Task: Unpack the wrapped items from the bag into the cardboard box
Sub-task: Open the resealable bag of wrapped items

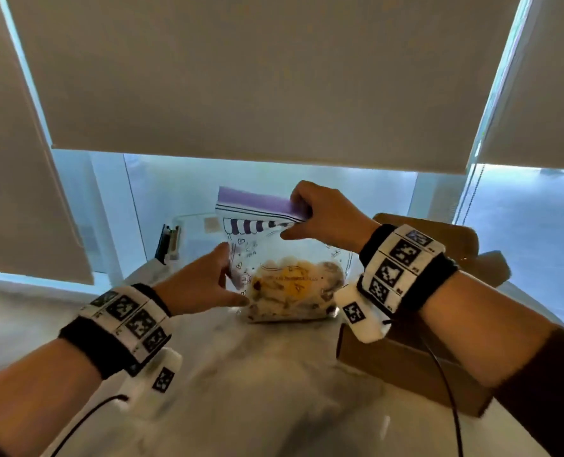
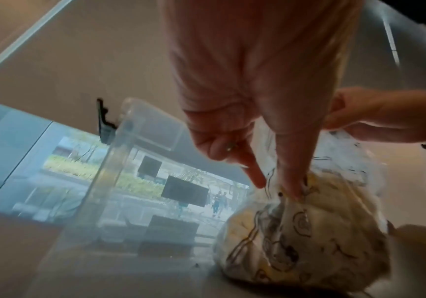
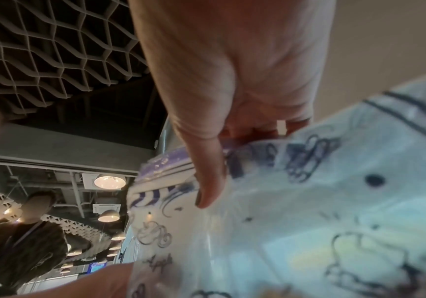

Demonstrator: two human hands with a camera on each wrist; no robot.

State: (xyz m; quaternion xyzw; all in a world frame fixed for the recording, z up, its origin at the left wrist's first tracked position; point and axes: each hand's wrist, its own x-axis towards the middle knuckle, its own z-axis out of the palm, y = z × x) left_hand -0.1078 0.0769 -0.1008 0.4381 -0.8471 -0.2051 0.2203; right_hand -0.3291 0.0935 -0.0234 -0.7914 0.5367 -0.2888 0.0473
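Note:
A clear zip bag [image 1: 283, 255] with a purple top strip and printed doodles stands upright on the marble table [image 1: 274, 390]. Yellow and white wrapped items [image 1: 293, 288] fill its bottom. My right hand [image 1: 292, 216] pinches the bag's top right corner at the purple strip, thumb in front, as the right wrist view shows [image 3: 232, 165]. My left hand [image 1: 234, 275] has straight fingers touching the bag's left side; in the left wrist view its thumb and forefinger [image 2: 275, 188] press against the bag [image 2: 321, 252]. The open brown cardboard box [image 1: 405, 367] stands just right of the bag.
A clear plastic container [image 1: 191, 232] with a black latch stands behind the bag, close to the window. Roller blinds hang above. Cables run from both wrist cameras across the table. A person [image 3: 28, 231] stands in the room's background.

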